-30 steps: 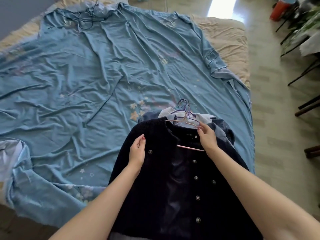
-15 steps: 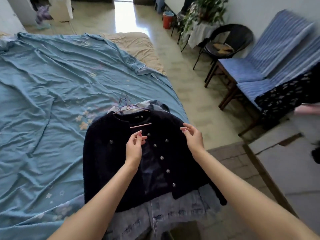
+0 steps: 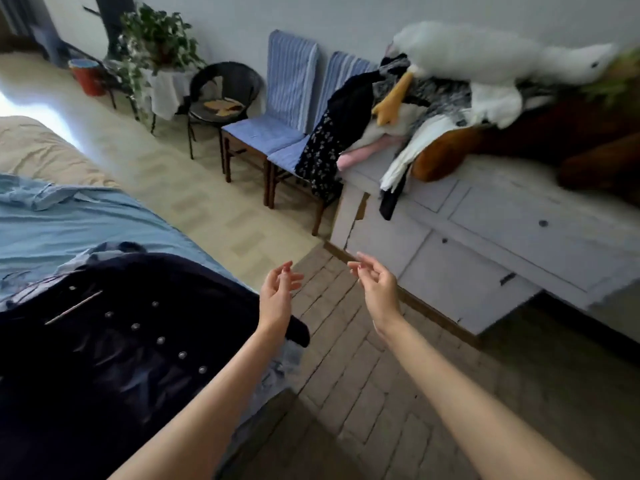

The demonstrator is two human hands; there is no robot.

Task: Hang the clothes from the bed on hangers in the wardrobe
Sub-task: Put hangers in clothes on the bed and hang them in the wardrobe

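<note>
Both hands loose and empty, left hand (image 3: 278, 289) and right hand (image 3: 375, 287) off the bed's corner, so the dark jacket (image 3: 138, 341) overhanging that edge might slide floorward.

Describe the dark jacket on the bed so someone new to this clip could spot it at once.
Start at the bed with the blue sheet on the left. At its near edge lies the dark jacket, spread open and flat. Its rows of small silver buttons and the pink hanger bar at its collar set it apart.

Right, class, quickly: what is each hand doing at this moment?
Left hand: open, fingers loosely curled, holding nothing.
Right hand: open, fingers loosely curled, holding nothing.
</note>
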